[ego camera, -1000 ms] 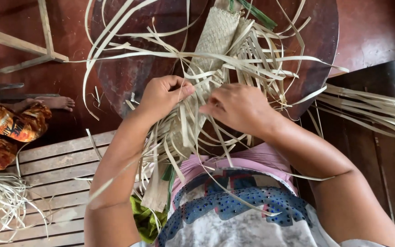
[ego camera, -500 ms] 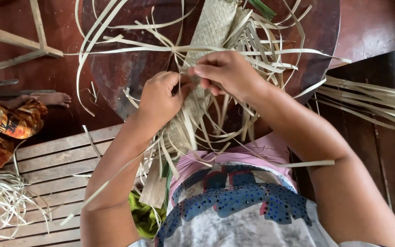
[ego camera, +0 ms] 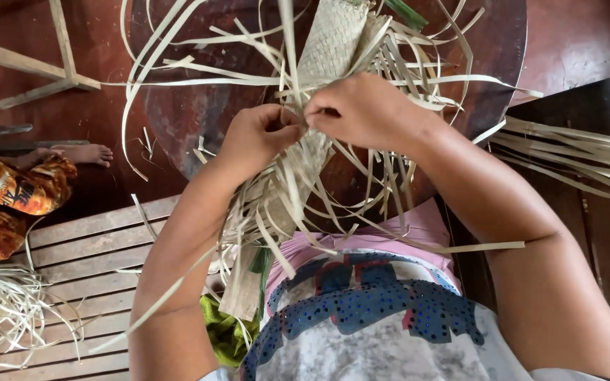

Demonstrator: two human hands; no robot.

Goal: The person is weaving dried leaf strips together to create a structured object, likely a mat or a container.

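The woven mat strip [ego camera: 333, 39] lay on the dark round table [ego camera: 199, 120], and its loose pale strands [ego camera: 390, 77] spread out around both hands. The left hand [ego camera: 259, 137] was closed on the strands just below the woven part. The right hand [ego camera: 372, 109], touching it fingertip to fingertip, pinched one strand (which rose straight upward). Far left of the left hand stood another person's bare foot [ego camera: 82, 153].

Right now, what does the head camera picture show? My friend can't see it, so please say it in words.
Two bare hands, the left hand and right hand, pinch pale leaf strips on a half-woven mat over a round dark table. Loose strips fan out everywhere, and another person's foot rests on the red floor at left.
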